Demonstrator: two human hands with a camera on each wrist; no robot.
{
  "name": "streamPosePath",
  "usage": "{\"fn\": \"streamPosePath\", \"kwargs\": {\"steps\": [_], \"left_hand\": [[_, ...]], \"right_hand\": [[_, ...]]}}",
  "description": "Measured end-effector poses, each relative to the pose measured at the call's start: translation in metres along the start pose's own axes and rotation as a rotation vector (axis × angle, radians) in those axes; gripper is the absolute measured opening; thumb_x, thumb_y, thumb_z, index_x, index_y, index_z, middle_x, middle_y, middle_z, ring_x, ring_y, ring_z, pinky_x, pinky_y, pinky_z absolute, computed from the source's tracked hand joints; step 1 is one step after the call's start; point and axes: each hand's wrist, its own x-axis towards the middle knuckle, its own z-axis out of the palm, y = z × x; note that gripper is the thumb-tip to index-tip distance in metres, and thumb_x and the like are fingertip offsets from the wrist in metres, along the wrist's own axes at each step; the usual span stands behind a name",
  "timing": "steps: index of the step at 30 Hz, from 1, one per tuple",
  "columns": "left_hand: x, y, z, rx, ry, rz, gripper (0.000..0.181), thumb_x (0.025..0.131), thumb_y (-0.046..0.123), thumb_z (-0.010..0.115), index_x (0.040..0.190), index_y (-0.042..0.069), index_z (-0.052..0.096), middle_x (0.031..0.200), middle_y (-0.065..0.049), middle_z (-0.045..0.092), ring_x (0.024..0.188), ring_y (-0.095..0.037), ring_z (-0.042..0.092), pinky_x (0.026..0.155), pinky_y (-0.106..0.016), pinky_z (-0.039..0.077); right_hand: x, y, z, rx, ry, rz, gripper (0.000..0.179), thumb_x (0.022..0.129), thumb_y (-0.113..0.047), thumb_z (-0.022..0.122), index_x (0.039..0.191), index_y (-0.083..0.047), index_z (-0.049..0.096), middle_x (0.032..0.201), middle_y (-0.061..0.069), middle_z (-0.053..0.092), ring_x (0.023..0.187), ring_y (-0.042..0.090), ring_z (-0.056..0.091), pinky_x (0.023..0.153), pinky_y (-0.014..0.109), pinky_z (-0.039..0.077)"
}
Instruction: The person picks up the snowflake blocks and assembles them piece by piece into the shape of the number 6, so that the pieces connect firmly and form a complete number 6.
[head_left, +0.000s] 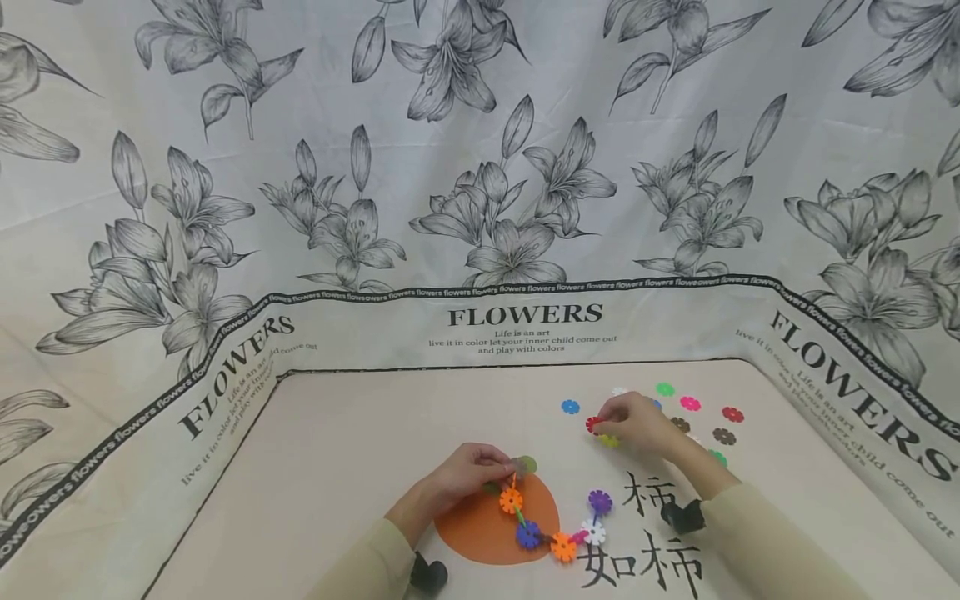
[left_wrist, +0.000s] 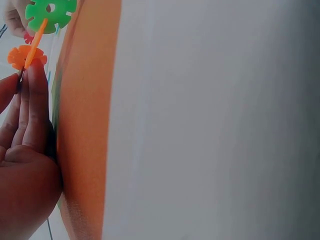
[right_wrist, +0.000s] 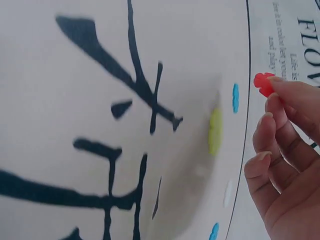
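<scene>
My left hand (head_left: 468, 471) pinches one end of a chain of slotted plastic snowflake discs (head_left: 528, 534). Orange, blue, white and purple pieces show along it, curving right over the printed orange shape. In the left wrist view, thumb and fingertips hold a dark edge-on disc beside an orange disc (left_wrist: 15, 57); a green disc (left_wrist: 50, 17) is above. My right hand (head_left: 637, 425) pinches a red snowflake disc (right_wrist: 262, 84) between thumb and index finger, raised over the scattered loose discs. A yellow disc (head_left: 609, 442) lies just below that hand.
Loose discs lie around the right hand: a blue one (head_left: 570, 407), a green one (head_left: 665, 389), a pink one (head_left: 690, 403), a red one (head_left: 732, 414) and a brown one (head_left: 724, 437), among others. A flower-printed cloth (head_left: 525, 325) rises behind the table.
</scene>
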Motion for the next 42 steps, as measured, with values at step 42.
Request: {"fn": "streamPosePath", "kwargs": {"steps": [42], "left_hand": [[0.002, 0.001, 0.000, -0.005, 0.007, -0.051, 0.015, 0.098, 0.017, 0.070, 0.105, 0.005, 0.074, 0.090, -0.007, 0.076, 0.083, -0.017, 0.069, 0.086, -0.031, 0.058]], "right_hand": [[0.003, -0.060, 0.054, 0.072, -0.272, -0.367, 0.006, 0.088, -0.006, 0.079, 0.092, -0.009, 0.082, 0.086, -0.004, 0.077, 0.075, 0.007, 0.068, 0.072, 0.022, 0.057]]}}
